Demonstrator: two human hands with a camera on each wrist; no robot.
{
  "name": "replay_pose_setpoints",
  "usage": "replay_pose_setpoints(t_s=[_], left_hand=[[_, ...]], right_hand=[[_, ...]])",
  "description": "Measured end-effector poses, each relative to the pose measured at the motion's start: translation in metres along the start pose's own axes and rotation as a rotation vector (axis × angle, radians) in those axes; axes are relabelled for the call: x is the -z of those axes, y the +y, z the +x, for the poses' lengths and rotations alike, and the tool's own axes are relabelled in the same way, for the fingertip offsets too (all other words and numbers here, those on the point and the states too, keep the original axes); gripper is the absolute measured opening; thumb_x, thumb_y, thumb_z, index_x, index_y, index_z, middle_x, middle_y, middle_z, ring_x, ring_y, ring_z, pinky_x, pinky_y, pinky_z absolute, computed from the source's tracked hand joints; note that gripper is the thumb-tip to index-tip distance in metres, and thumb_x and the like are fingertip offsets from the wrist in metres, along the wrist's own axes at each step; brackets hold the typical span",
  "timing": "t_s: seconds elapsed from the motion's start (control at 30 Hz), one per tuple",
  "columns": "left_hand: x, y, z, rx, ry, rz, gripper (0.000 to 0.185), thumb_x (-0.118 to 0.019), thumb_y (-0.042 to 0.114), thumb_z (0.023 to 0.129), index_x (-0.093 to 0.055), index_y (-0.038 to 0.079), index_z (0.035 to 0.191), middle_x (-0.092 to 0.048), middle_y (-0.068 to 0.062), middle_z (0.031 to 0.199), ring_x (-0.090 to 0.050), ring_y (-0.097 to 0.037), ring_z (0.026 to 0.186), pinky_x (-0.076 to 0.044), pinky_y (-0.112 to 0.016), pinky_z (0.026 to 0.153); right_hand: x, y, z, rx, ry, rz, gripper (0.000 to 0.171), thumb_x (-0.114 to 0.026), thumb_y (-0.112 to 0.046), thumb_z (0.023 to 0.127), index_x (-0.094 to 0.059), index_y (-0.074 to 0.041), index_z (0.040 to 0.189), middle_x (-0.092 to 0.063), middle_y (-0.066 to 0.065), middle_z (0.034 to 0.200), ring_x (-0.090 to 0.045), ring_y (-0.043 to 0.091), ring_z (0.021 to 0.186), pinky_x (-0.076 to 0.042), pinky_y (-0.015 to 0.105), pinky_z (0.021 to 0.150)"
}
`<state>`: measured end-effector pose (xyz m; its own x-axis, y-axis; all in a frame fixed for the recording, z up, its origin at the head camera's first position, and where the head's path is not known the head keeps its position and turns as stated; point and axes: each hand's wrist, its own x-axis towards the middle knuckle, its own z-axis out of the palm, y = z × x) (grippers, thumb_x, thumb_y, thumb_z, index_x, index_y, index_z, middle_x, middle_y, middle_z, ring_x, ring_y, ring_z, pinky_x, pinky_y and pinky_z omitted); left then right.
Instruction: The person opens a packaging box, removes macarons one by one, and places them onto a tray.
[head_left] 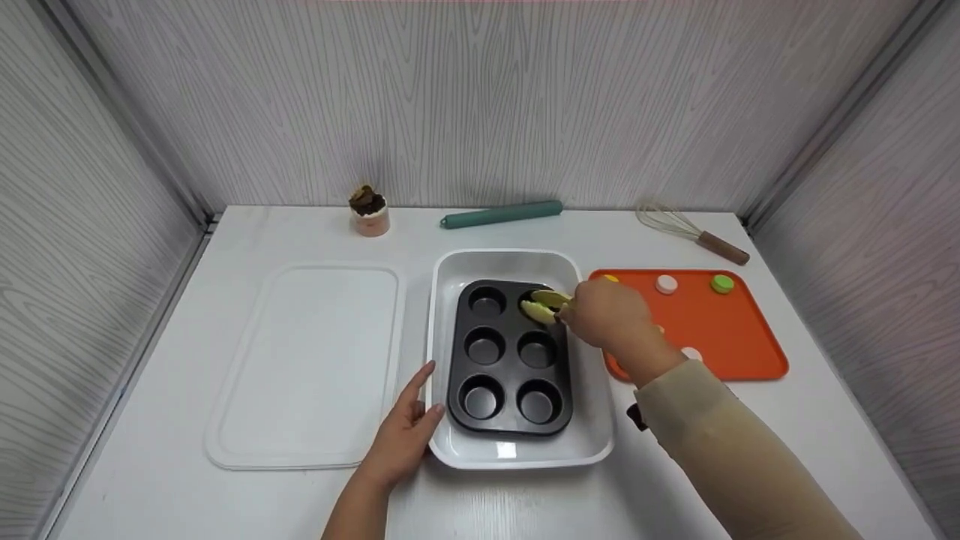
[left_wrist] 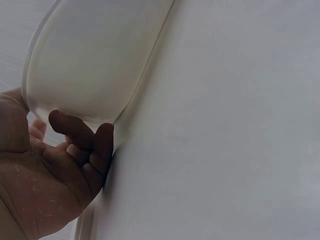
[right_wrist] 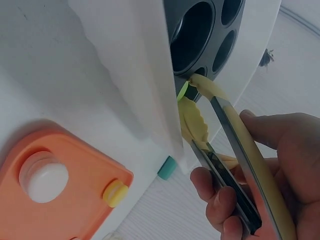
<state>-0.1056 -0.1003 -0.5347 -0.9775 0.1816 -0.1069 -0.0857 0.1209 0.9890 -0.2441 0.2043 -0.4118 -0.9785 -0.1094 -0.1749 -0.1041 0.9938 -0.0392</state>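
Observation:
My right hand (head_left: pixel 611 311) grips yellow-tipped tongs (right_wrist: pixel 240 150), whose tips reach into the far right cup of a black muffin tin (head_left: pixel 511 315). A light green round piece (right_wrist: pixel 183 90) shows between the tips; whether they pinch it is hard to tell. The tin lies inside a white plastic tub (head_left: pixel 592 442). At the tub's near left side, my left hand (head_left: pixel 401 442) holds the wall, thumb at the rim and fingers bent against the outside. The other cups of the tin hold nothing visible.
Right of the tub lies an orange tray (head_left: pixel 720 337) with several small round caps, including a green cap (head_left: pixel 722 283). A translucent lid (head_left: pixel 307 367) lies left. Behind stand a small pot (head_left: pixel 371 217), a green rolling pin (head_left: pixel 502 214) and a whisk (head_left: pixel 697 232).

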Motion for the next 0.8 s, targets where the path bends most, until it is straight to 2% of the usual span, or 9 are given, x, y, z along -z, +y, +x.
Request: replay_pose_setpoints(t_s=[0.3, 0.57, 0.8], left_hand=[[0.000, -0.001, 0.001, 0.007, -0.003, 0.004, 0.068, -0.059, 0.014, 0.108, -0.027, 0.017, 0.169, -0.065, -0.015, 0.089, -0.055, -0.015, 0.066, -0.046, -0.027, 0.059], [0.001, -0.002, 0.001, 0.010, 0.004, 0.039, 0.067, -0.057, 0.017, 0.109, -0.028, 0.018, 0.168, -0.066, -0.016, 0.090, -0.054, -0.014, 0.064, -0.046, -0.026, 0.059], [0.000, -0.003, 0.002, 0.037, 0.015, 0.043, 0.067, -0.057, 0.016, 0.109, -0.028, 0.020, 0.169, -0.067, -0.014, 0.091, -0.055, -0.015, 0.066, -0.046, -0.026, 0.059]], right_hand=[[0.003, 0.004, -0.006, -0.014, 0.000, 0.034, 0.038, -0.066, -0.044, 0.101, -0.069, -0.009, 0.086, -0.065, 0.009, 0.082, -0.062, 0.030, 0.069, -0.048, 0.042, 0.054], [0.014, 0.003, -0.017, 0.016, 0.031, 0.024, 0.038, -0.065, -0.042, 0.103, -0.069, -0.008, 0.085, -0.063, 0.007, 0.074, -0.061, 0.029, 0.064, -0.048, 0.043, 0.055], [0.027, 0.008, -0.031, 0.018, 0.035, 0.005, 0.037, -0.068, -0.045, 0.102, -0.072, -0.008, 0.101, -0.065, 0.006, 0.078, -0.060, 0.027, 0.065, -0.047, 0.039, 0.053]])
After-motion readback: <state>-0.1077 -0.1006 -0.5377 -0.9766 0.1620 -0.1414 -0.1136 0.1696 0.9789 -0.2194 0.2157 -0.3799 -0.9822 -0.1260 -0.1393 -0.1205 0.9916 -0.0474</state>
